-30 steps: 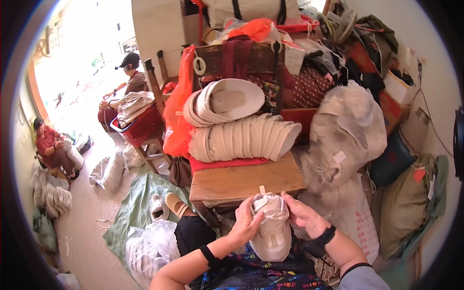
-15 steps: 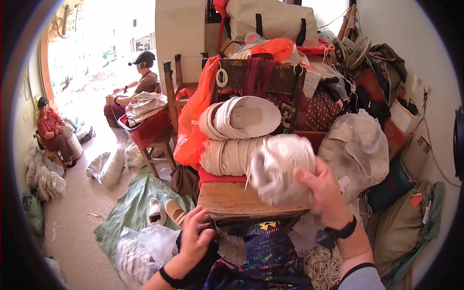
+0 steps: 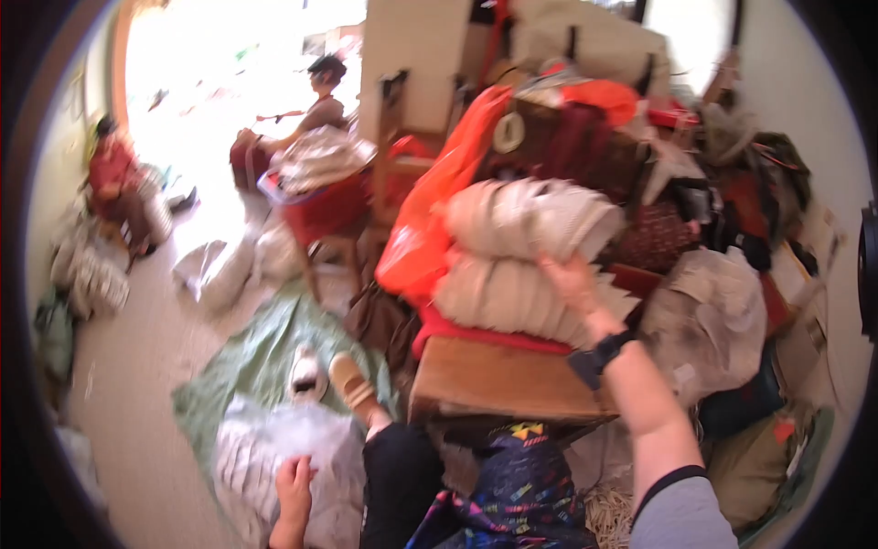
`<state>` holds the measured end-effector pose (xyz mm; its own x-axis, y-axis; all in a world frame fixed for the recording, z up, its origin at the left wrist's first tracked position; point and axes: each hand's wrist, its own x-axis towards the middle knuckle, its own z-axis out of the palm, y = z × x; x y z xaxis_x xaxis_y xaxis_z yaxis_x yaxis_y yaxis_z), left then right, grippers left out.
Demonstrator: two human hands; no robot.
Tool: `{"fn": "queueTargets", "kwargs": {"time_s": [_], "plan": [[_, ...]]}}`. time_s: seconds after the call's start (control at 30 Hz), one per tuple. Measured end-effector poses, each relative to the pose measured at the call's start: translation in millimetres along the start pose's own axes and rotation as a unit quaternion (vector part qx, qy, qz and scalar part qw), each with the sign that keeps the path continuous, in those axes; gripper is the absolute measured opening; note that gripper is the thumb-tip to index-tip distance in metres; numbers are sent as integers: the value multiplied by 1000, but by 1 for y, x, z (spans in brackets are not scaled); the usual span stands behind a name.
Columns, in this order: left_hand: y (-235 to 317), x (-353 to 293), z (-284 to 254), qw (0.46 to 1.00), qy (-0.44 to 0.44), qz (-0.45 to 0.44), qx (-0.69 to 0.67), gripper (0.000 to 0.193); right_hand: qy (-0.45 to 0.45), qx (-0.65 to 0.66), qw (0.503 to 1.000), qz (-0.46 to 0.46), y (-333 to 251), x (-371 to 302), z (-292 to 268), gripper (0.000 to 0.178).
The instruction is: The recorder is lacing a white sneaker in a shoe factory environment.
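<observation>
Reaching up with our right hand, we press its open palm and spread fingers against the side of the lower roll of stacked cream caps, which lies on its side on a red cloth over the wooden surface straight ahead of us. The grip is wide and flat, not closed round anything; it looks like a steadying push, since the caps are nested one into another in a long row that could slide apart. A second roll of the same caps rests on top of the first, just beside an orange plastic bag that hangs down the left of the pile.

Our left hand is low, fingers resting on a clear plastic sack on the floor by our knee; the sack seems to hold more pale caps, though the blur keeps us from being sure. We cannot tell whether that hand pinches the plastic or only lies on it.

The caps look soft, off-white and ribbed where their brims overlap, each roll bulging in the middle.

Behind the pile stand dark bags and bundles against the wall. On the floor lies a green sheet. Two other people sit well apart near the bright doorway, one by a red basket of pale goods.
</observation>
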<state>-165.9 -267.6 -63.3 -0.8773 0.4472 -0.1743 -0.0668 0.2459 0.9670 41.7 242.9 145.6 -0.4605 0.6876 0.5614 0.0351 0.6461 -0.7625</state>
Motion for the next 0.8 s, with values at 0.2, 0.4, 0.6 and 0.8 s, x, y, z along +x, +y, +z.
{"fn": "queueTargets", "kwargs": {"time_s": [0.2, 0.4, 0.6, 0.8], "plan": [[-71, 59, 10, 998, 9, 13, 61, 24, -22, -64, 996, 50, 7, -4, -60, 43], [-69, 114, 41, 984, 32, 80, 154, 19, -1, -201, 977, -66, -17, 12, -52, 32], [-102, 249, 69, 938, 17, 242, 249, 18, 24, -164, 986, -17, -28, 4, -43, 32], [-173, 306, 50, 913, -40, 142, 380, 30, -66, -93, 992, 46, -70, 1, -35, 26]]}}
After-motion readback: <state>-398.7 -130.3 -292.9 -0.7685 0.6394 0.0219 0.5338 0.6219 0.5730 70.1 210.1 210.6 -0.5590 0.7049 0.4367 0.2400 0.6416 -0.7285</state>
